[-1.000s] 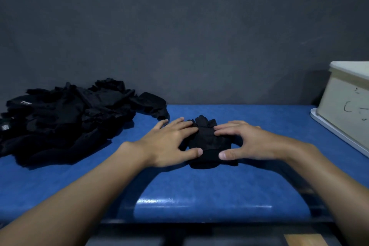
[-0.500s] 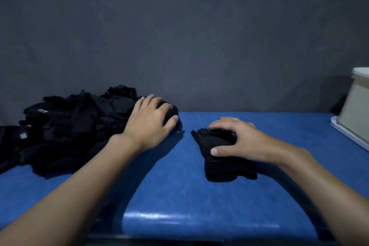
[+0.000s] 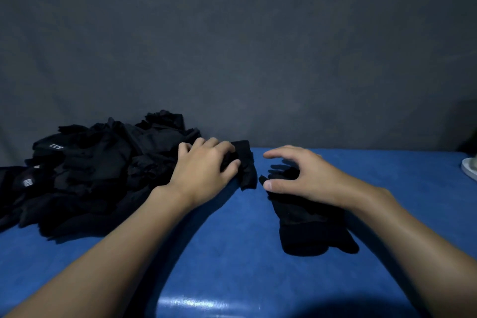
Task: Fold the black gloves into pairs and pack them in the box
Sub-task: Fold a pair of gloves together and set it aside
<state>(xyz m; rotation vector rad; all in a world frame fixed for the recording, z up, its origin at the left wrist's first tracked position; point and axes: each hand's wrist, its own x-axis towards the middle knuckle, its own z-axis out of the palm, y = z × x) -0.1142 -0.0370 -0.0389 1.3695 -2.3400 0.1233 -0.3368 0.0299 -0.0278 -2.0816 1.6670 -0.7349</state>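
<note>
A heap of black gloves (image 3: 98, 175) lies at the left of the blue table (image 3: 232, 253). My left hand (image 3: 204, 168) grips one loose black glove (image 3: 246, 165) at the heap's right edge, thumb on top of it and fingers curled over it. A flat black glove (image 3: 304, 224) lies right of centre, cuff toward me. My right hand (image 3: 304, 175) is arched over that glove's finger end, fingers spread and loosely bent, holding nothing. Of the box, only a white sliver (image 3: 468, 169) shows at the right edge.
A dark grey wall stands right behind the table. Bare blue surface lies between the flat glove and the white sliver, and in front of both hands. The table's front edge runs near the bottom of the view.
My left hand left the central glove, reached the heap and now draws one glove out to the right. My right hand lifted its fingers off the flat glove. The view swung left.
</note>
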